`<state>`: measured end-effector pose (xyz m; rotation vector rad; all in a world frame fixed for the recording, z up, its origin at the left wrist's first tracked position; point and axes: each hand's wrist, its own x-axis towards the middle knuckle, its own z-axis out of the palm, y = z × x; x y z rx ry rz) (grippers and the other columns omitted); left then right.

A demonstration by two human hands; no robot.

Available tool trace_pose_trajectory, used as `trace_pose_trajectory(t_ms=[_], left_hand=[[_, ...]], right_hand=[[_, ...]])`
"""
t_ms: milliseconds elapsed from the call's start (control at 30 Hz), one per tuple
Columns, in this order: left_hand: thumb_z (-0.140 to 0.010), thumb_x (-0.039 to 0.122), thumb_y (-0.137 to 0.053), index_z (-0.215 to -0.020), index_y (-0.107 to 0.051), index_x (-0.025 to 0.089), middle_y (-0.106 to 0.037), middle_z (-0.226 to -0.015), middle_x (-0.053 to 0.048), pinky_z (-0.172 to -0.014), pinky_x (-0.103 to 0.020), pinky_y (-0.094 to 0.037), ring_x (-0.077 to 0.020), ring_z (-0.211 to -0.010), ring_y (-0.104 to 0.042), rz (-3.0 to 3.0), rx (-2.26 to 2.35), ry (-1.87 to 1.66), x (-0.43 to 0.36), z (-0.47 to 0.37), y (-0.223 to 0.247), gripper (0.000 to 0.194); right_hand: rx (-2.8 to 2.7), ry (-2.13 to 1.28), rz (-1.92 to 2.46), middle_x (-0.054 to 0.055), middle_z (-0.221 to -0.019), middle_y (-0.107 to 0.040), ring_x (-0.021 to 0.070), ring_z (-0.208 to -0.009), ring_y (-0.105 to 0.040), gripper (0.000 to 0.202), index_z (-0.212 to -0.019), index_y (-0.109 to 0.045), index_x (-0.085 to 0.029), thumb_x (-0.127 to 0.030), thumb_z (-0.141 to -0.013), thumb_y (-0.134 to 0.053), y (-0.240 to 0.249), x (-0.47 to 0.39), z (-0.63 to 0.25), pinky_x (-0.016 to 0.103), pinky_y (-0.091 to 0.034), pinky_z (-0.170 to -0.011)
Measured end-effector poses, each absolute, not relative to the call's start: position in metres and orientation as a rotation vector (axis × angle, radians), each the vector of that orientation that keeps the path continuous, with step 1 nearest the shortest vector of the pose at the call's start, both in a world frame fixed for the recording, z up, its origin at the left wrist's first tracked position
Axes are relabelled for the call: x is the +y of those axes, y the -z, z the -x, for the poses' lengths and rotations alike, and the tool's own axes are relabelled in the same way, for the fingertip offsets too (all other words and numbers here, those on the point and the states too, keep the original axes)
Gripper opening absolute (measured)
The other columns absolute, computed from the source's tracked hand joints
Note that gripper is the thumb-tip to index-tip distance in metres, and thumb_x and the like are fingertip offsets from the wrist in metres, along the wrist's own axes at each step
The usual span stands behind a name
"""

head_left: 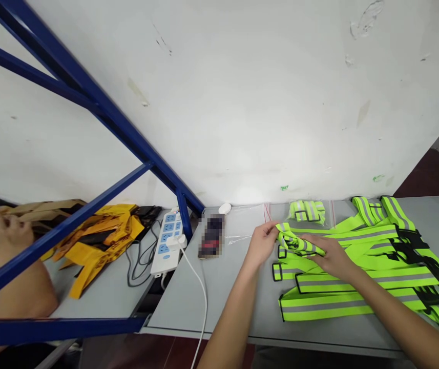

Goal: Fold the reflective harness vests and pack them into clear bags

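Observation:
Between both hands is a rolled-up neon-yellow reflective strap [296, 245] with grey stripes, held above the table. My left hand [262, 243] pinches its left end between thumb and fingers. On its right side, my right hand [329, 256] is closed round the roll. Beneath and to the right lie several more reflective straps [330, 306], laid out lengthwise with black buckles [430, 297] at their right ends. Behind the hands, a clear plastic bag [307, 211] contains a folded strap of the same kind. A flat clear bag [242, 223] lies left of it.
A pixelated phone-like object [211, 237] and a white round item [225, 208] lie left of my hands. A white power strip [167, 241] with a trailing cable stands by the blue metal frame [127, 138]. Beyond it are yellow straps [88, 261] and another person's hand [2, 238].

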<state>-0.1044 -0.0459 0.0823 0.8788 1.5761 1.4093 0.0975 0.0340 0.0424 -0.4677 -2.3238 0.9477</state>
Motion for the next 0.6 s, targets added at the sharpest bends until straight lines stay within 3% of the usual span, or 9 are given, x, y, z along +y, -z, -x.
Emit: trace_pose_trajectory(t_ms=[167,333,400,500,600], left_hand=[[-0.066,0.040,-0.074,-0.074,-0.069,0.014,-0.065,-0.067,-0.003,-0.063,-0.024,-0.041,-0.0135,-0.063,-0.054,-0.714,1.310,-1.381,-0.050,0.108,-0.090,0.027],[-0.073,0.047,-0.070,-0.062,-0.059,0.016,-0.043,-0.048,0.005,-0.050,-0.023,-0.032,-0.0082,-0.048,-0.038,-0.605,1.216,-1.380,-0.050,0.116,-0.091,0.034],[-0.073,0.047,-0.071,-0.062,-0.058,0.016,-0.042,-0.047,0.005,-0.049,-0.024,-0.032,-0.0084,-0.046,-0.037,-0.587,1.188,-1.336,-0.050,0.118,-0.091,0.035],[-0.072,0.042,-0.074,-0.080,-0.064,0.015,-0.061,-0.070,-0.002,-0.060,-0.024,-0.041,-0.0131,-0.064,-0.054,-0.658,1.196,-1.303,-0.053,0.119,-0.091,0.030],[-0.070,0.032,-0.078,-0.114,-0.059,0.023,-0.064,-0.108,-0.005,-0.079,-0.026,-0.045,-0.0191,-0.097,-0.059,-0.894,1.265,-1.275,-0.058,0.115,-0.091,0.048]], right_hand=[[-2.409,-0.824,0.398,0.002,-0.126,-0.065,0.0229,-0.112,-0.064,0.060,-0.133,-0.055,-0.028,-0.008,-0.077,-0.055,-0.043,0.035,-0.099,0.037,-0.054,-0.093],[-2.407,-0.689,0.395,0.001,-0.126,-0.065,0.0211,-0.112,-0.064,0.074,-0.139,-0.048,-0.030,-0.001,-0.070,-0.048,-0.043,0.039,-0.102,0.036,-0.055,-0.092],[-2.432,-0.626,0.351,0.001,-0.128,-0.064,0.0208,-0.114,-0.063,0.078,-0.140,-0.047,-0.029,0.001,-0.068,-0.046,-0.042,0.038,-0.103,0.036,-0.053,-0.095],[-2.450,-0.565,0.313,0.002,-0.130,-0.063,0.0204,-0.116,-0.061,0.080,-0.139,-0.046,-0.028,0.003,-0.066,-0.044,-0.038,0.036,-0.105,0.037,-0.054,-0.095],[-2.434,-0.538,0.325,0.002,-0.129,-0.063,0.0196,-0.116,-0.061,0.080,-0.138,-0.046,-0.027,0.004,-0.064,-0.042,-0.037,0.036,-0.107,0.035,-0.054,-0.093]])
